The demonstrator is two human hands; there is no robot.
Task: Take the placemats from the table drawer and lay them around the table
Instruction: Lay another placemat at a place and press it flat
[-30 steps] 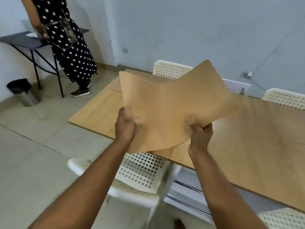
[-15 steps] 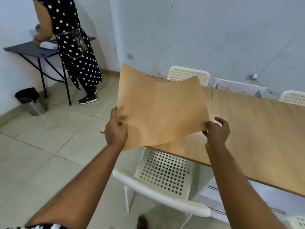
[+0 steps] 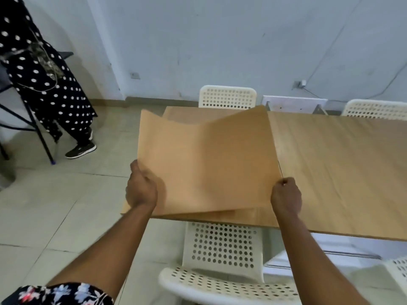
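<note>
Two hands grip one tan placemat [image 3: 207,164] over the wooden worktop's [image 3: 339,172] near left corner. Left hand [image 3: 142,188] pinches its near left edge, fingers curled under; right hand [image 3: 286,195] clamps the near right corner. Below the hands, a white perforated chair [image 3: 222,249] tucks under. Beyond the placemat, another white chair [image 3: 228,97]. Far left, a person in a polka-dot dress [image 3: 44,84].

Matt, perhaps paper placemat [image 3: 209,164]; smooth wood table [image 3: 343,168].
</note>
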